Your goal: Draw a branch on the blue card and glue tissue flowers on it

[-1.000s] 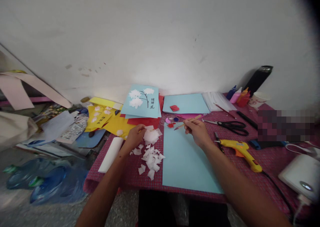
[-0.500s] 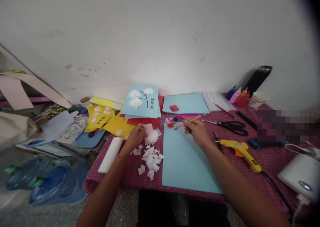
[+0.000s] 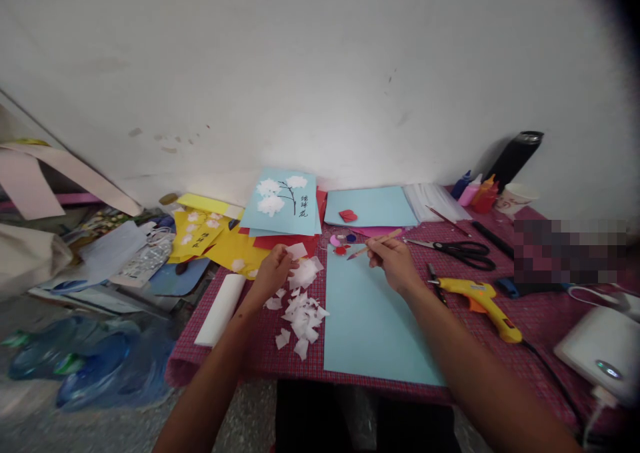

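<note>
Near the centre of the frame, the left hand [image 3: 273, 270] pinches a small white tissue-paper square [image 3: 297, 251], which sticks out from the fingertips on their right side, above a loose heap of torn white tissue pieces [image 3: 305, 316]. The right hand [image 3: 391, 258] grasps a wooden-handled paintbrush [image 3: 374, 243] between thumb and fingers; its bristle tip points left, over the upper part of the light-blue sheet [image 3: 375, 326], and its handle end protrudes above the grip.
</note>
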### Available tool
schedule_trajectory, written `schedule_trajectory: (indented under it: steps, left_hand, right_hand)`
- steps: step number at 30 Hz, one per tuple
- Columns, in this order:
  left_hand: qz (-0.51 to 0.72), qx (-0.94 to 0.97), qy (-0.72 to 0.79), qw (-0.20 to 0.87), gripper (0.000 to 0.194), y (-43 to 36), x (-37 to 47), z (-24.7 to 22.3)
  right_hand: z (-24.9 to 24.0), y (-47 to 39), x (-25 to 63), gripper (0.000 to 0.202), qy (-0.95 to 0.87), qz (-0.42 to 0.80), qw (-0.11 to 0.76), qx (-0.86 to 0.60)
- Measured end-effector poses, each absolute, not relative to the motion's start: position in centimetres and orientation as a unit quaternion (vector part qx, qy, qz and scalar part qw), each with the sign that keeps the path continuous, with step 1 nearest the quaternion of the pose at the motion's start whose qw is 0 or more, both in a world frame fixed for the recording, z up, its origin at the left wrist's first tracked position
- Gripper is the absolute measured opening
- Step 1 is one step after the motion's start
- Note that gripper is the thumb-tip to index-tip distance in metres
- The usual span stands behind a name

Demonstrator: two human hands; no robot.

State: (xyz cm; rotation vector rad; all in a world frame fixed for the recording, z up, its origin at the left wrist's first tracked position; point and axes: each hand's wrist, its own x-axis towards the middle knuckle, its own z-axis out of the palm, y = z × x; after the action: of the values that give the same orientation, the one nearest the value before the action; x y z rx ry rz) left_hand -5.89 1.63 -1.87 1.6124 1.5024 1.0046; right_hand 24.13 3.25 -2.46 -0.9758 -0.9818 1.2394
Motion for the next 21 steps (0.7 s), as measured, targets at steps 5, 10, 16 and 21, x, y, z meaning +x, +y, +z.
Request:
schedule_trajectory:
  steps: [5, 10, 16, 21]
  left_hand:
    - [0.377, 0.609, 0.584, 0.383, 0.029, 1.5, -6.0, -2.1]
    - [0.381, 0.646, 0.593, 0.294, 0.018, 0.8, -4.8, -0.5]
    - [0.452, 0.589, 0.558, 0.370, 0.026, 0.5, -0.7, 0.5]
    - [0.517, 0.488, 0.469, 0.524, 0.027, 1.0, 2.8, -0.6]
  right_hand:
    - [-2.5, 3.3, 24.1, 0.033, -0.417, 0.539, 0.603, -0.415]
    - [-2.6, 3.3, 24.2, 0.031, -0.408, 0.551, 0.612, -0.394]
    - [-2.1, 2.8, 24.4, 0.025, -0.411, 0.587, 0.614, -0.332]
    - [-2.0, 2.5, 24.1, 0.025, -0.429, 0.607, 0.593, -0.309]
